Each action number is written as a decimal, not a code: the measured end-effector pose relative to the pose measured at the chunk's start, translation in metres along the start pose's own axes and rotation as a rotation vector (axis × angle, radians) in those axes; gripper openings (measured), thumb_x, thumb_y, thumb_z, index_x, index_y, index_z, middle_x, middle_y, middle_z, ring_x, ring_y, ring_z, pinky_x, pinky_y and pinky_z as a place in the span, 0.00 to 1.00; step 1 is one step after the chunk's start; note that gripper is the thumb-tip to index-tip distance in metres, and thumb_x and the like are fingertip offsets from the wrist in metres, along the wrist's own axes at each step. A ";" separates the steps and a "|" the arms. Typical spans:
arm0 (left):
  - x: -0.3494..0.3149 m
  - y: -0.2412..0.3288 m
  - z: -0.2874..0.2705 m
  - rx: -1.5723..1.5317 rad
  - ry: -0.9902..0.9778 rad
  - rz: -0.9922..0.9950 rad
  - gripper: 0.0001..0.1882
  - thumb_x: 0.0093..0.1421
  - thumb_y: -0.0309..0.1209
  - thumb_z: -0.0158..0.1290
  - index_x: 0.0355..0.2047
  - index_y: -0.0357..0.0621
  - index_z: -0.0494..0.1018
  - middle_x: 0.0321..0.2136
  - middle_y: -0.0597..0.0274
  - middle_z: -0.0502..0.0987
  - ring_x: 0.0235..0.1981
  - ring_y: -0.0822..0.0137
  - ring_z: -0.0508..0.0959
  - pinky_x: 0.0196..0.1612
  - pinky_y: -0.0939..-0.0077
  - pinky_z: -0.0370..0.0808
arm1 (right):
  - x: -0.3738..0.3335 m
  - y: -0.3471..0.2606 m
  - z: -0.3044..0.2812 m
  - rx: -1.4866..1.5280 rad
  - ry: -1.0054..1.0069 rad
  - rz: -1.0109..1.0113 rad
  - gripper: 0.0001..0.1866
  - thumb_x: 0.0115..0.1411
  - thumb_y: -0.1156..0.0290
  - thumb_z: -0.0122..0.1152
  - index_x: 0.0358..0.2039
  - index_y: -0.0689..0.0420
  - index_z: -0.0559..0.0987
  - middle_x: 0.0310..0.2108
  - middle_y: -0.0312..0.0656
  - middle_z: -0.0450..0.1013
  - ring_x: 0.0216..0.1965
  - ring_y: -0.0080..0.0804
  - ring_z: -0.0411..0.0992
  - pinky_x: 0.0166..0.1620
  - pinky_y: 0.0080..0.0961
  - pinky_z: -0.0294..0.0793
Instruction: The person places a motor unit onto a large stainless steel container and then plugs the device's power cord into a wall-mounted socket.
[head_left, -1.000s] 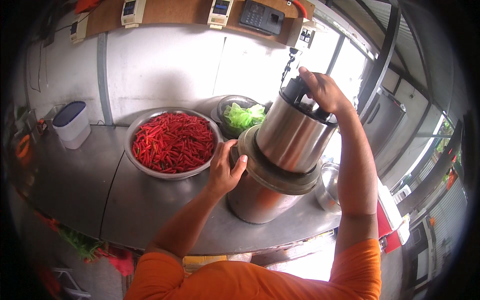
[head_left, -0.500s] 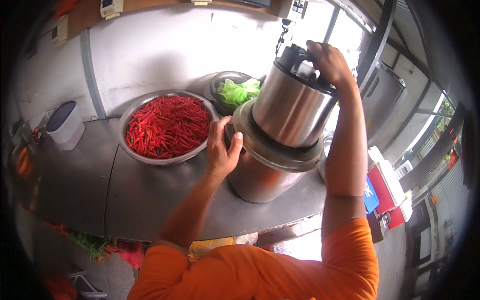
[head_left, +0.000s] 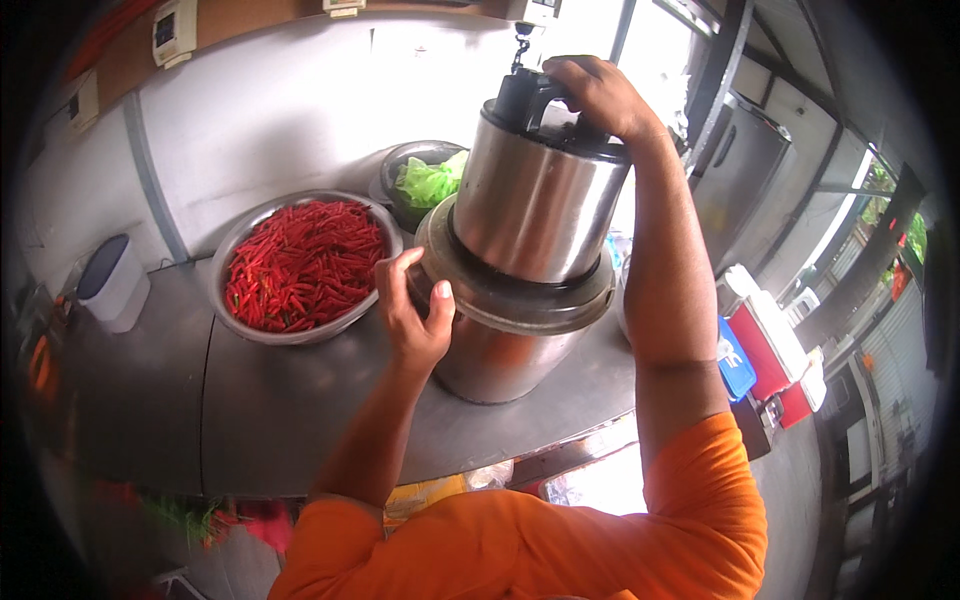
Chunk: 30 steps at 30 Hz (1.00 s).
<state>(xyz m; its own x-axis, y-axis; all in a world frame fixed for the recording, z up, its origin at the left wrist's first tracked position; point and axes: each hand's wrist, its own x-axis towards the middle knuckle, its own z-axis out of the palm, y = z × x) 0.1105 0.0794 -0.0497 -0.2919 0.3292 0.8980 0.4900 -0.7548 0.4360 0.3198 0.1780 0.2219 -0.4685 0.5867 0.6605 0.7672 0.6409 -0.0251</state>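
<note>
A tall cylindrical machine rests on the metal table (head_left: 290,420): a brushed-steel motor unit (head_left: 530,215) with a black top and handle, seated on a wide rimmed lid (head_left: 540,308) over a steel pot (head_left: 500,362). My right hand (head_left: 600,95) is closed over the black handle at the top, fingers partly hidden. At the near left of the lid's rim, my left hand (head_left: 415,325) has thumb and fingers apart around the edge, the thumb against the metal. A wide steel basin (head_left: 228,312) of red chillies (head_left: 305,265) stands left of the machine.
Behind the machine, a bowl (head_left: 415,215) holds a pale green plastic bag (head_left: 428,180). A white container with a dark lid (head_left: 115,285) sits at the far left. The white wall (head_left: 270,120) backs the table. Red and white coolers (head_left: 765,340) stand to the right.
The view has shifted, so the table and machine appear further left. Both hands keep their places on the machine, and the motor unit stays on the lid.
</note>
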 end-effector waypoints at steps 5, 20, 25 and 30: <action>0.005 -0.016 0.003 0.001 0.000 -0.043 0.22 0.62 0.39 0.52 0.49 0.33 0.69 0.38 0.47 0.70 0.41 0.51 0.71 0.46 0.59 0.68 | 0.007 -0.007 0.006 -0.001 0.002 0.095 0.24 0.62 0.51 0.43 0.44 0.51 0.83 0.45 0.50 0.78 0.48 0.48 0.75 0.55 0.41 0.70; -0.002 -0.005 0.000 0.046 0.000 -0.182 0.20 0.65 0.33 0.50 0.55 0.35 0.68 0.49 0.47 0.72 0.51 0.53 0.72 0.57 0.61 0.66 | 0.010 -0.010 0.013 0.026 0.059 0.047 0.28 0.64 0.50 0.40 0.39 0.57 0.84 0.39 0.57 0.79 0.45 0.52 0.77 0.53 0.46 0.72; -0.024 -0.014 -0.006 -0.468 0.100 -0.557 0.29 0.71 0.49 0.38 0.63 0.40 0.62 0.60 0.57 0.67 0.61 0.64 0.66 0.60 0.68 0.63 | 0.007 -0.016 0.008 0.001 0.022 0.028 0.28 0.66 0.48 0.37 0.40 0.51 0.84 0.42 0.55 0.78 0.47 0.53 0.76 0.55 0.46 0.71; -0.029 -0.008 0.007 -0.201 0.155 -0.362 0.31 0.67 0.49 0.46 0.61 0.37 0.64 0.55 0.51 0.70 0.57 0.59 0.68 0.61 0.64 0.62 | 0.005 -0.012 0.007 0.013 0.034 0.013 0.29 0.66 0.48 0.36 0.40 0.52 0.84 0.42 0.56 0.78 0.47 0.54 0.75 0.55 0.47 0.70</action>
<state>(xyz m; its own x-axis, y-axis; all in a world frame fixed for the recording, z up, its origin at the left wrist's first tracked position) 0.1205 0.0798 -0.0786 -0.5422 0.5152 0.6638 0.1689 -0.7070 0.6868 0.3051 0.1763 0.2200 -0.4430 0.5783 0.6851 0.7673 0.6398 -0.0439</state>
